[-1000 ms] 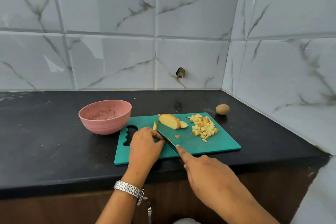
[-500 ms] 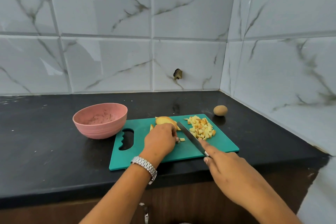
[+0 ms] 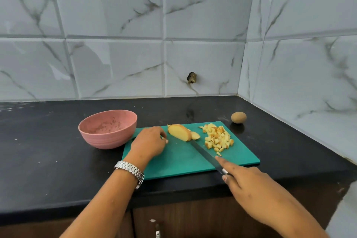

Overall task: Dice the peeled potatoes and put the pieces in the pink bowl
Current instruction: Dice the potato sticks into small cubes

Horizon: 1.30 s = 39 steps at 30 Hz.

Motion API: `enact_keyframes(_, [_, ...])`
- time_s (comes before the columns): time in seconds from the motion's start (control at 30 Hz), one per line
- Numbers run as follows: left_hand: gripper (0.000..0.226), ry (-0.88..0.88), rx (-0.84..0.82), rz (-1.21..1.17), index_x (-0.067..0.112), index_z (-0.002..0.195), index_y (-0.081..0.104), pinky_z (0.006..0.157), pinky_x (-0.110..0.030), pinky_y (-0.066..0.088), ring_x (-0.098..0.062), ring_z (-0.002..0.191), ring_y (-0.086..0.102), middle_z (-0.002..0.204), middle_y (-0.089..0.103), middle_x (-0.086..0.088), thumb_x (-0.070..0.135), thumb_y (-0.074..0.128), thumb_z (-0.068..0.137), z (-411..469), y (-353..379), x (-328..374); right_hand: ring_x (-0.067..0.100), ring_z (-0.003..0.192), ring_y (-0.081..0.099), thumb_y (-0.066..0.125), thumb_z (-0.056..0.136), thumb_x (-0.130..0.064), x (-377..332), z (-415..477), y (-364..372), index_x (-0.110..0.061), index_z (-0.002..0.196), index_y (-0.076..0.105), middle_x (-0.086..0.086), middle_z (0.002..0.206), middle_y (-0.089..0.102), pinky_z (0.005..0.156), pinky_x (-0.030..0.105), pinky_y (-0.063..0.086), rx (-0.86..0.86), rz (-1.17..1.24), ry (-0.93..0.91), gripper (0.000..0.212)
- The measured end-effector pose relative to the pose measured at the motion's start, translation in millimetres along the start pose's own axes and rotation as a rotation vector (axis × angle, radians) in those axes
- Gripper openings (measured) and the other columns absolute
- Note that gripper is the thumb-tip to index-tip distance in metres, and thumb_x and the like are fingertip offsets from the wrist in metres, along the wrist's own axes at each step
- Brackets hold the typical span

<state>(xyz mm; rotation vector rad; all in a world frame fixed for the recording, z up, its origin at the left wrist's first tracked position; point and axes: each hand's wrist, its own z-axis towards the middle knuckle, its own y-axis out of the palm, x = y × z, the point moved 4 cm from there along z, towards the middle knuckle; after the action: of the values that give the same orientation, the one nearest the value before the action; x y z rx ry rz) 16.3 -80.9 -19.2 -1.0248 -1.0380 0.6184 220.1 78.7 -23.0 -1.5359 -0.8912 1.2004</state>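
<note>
A peeled potato half (image 3: 178, 132) lies cut side down on the teal cutting board (image 3: 173, 162), with a thin slice (image 3: 195, 136) against its right end. To the right sits a pile of diced potato (image 3: 218, 138). My right hand (image 3: 249, 185) grips the handle of a knife (image 3: 204, 153); its tip rests on the board just below the slice. My left hand (image 3: 148, 142) lies knuckles up on the board left of the half, fingers curled, hiding whatever is beneath them. The pink bowl (image 3: 104, 139) stands left of the board, holding only crumbs.
A whole unpeeled potato (image 3: 238, 117) rests on the black counter (image 3: 48, 160) behind the board's far right corner. Tiled walls close off the back and the right side. The counter's front edge runs just below the board, above wooden cabinet doors.
My left hand slid left, off the potato half, which now shows fully. The knife moved from above the half down to the board below the slice. The small slice left of the half is out of sight.
</note>
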Motion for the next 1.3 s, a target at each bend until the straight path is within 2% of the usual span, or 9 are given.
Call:
enact_keyframes(0.1, [0.017, -0.013, 0.048, -0.045, 0.026, 0.108, 0.063, 0.091, -0.034, 0.049, -0.016, 0.104, 0.057, 0.113, 0.062, 0.004, 0.026, 0.06, 0.091, -0.9, 2.1, -0.4, 0.007, 0.085, 0.059, 0.027, 0.106, -0.044, 7.6, 0.8, -5.4, -0.046, 0.154, 0.002, -0.011, 0.123, 0.051, 0.074, 0.021, 0.054, 0.015, 0.006, 0.047, 0.055])
enact_keyframes(0.23, [0.018, -0.021, 0.108, -0.1, 0.025, 0.105, 0.055, 0.082, -0.035, 0.051, -0.014, 0.095, 0.059, 0.098, 0.063, 0.01, 0.025, 0.061, 0.088, -5.9, 2.9, 1.0, 0.008, 0.081, 0.06, 0.029, 0.106, -0.044, 4.1, -0.1, -3.8, -0.048, 0.153, 0.003, -0.014, 0.111, 0.053, 0.069, 0.021, 0.052, 0.031, 0.047, 0.018, 0.054])
enact_keyframes(0.33, [0.02, -0.043, 0.066, -0.105, 0.023, 0.105, 0.058, 0.079, -0.032, 0.05, -0.014, 0.093, 0.059, 0.098, 0.064, 0.005, 0.029, 0.064, 0.087, -9.1, 0.7, 1.3, 0.007, 0.074, 0.057, 0.03, 0.106, -0.045, -1.1, 0.3, -0.7, -0.049, 0.153, 0.004, -0.015, 0.1, 0.053, 0.059, 0.02, 0.048, 0.036, 0.063, 0.003, 0.054])
enact_keyframes(0.47, [0.004, -0.003, -0.016, -0.089, 0.027, 0.091, 0.066, 0.079, -0.025, 0.05, -0.009, 0.088, 0.058, 0.093, 0.063, 0.008, 0.027, 0.063, 0.089, -18.4, -3.9, -0.4, 0.005, 0.072, 0.056, 0.03, 0.105, -0.045, -6.6, 2.2, 2.8, -0.049, 0.152, 0.005, -0.015, 0.102, 0.055, 0.056, 0.018, 0.042, 0.051, 0.099, -0.016, 0.054])
enact_keyframes(0.63, [0.02, 0.053, -0.036, -0.147, 0.034, 0.078, 0.063, 0.061, -0.013, 0.039, -0.002, 0.076, 0.054, 0.086, 0.063, 0.011, 0.016, 0.064, 0.087, -29.3, -1.8, -3.7, 0.008, 0.077, 0.06, 0.031, 0.105, -0.044, -19.4, 2.1, 4.5, -0.051, 0.152, 0.005, -0.016, 0.1, 0.058, 0.063, 0.02, 0.049, 0.064, 0.129, -0.073, 0.054])
enact_keyframes(0.77, [0.013, 0.1, -0.059, -0.195, 0.033, 0.083, 0.065, 0.071, -0.019, 0.044, -0.004, 0.082, 0.054, 0.089, 0.063, 0.014, 0.02, 0.066, 0.087, -34.1, 1.8, 0.3, 0.005, 0.071, 0.053, 0.03, 0.106, -0.045, -30.3, 2.1, 10.2, -0.052, 0.151, 0.005, -0.016, 0.091, 0.053, 0.059, 0.021, 0.043, 0.066, 0.135, -0.118, 0.052])
enact_keyframes(0.93, [0.009, 0.085, 0.01, -0.16, 0.034, 0.084, 0.064, 0.084, -0.035, 0.048, -0.006, 0.088, 0.053, 0.089, 0.06, 0.017, 0.042, 0.068, 0.083, -41.3, 6.7, 5.1, 0.004, 0.077, 0.054, 0.027, 0.106, -0.045, -37.4, 3.6, 17.4, -0.051, 0.152, -0.001, -0.011, 0.102, 0.054, 0.063, 0.018, 0.044, 0.091, 0.056, -0.107, 0.054])
enact_keyframes(1.07, [0.009, 0.084, 0.06, -0.149, 0.039, 0.083, 0.06, 0.085, -0.037, 0.049, -0.004, 0.089, 0.053, 0.086, 0.06, 0.018, 0.046, 0.066, 0.084, -46.6, 10.3, 15.2, 0.005, 0.083, 0.056, 0.025, 0.106, -0.045, -40.5, 3.4, 15.2, -0.051, 0.152, -0.002, -0.01, 0.106, 0.056, 0.074, 0.022, 0.05, 0.104, 0.013, -0.077, 0.054])
enact_keyframes(1.3, [0.007, 0.034, 0.128, -0.194, 0.04, 0.09, 0.066, 0.085, -0.034, 0.046, -0.003, 0.087, 0.051, 0.082, 0.057, 0.02, 0.045, 0.065, 0.085, -52.5, 11.5, 18.6, 0.011, 0.088, 0.057, 0.028, 0.108, -0.034, -51.6, 12.8, 6.4, -0.042, 0.155, 0.003, -0.003, 0.104, 0.056, 0.078, 0.032, 0.052, 0.095, -0.118, -0.072, 0.054])
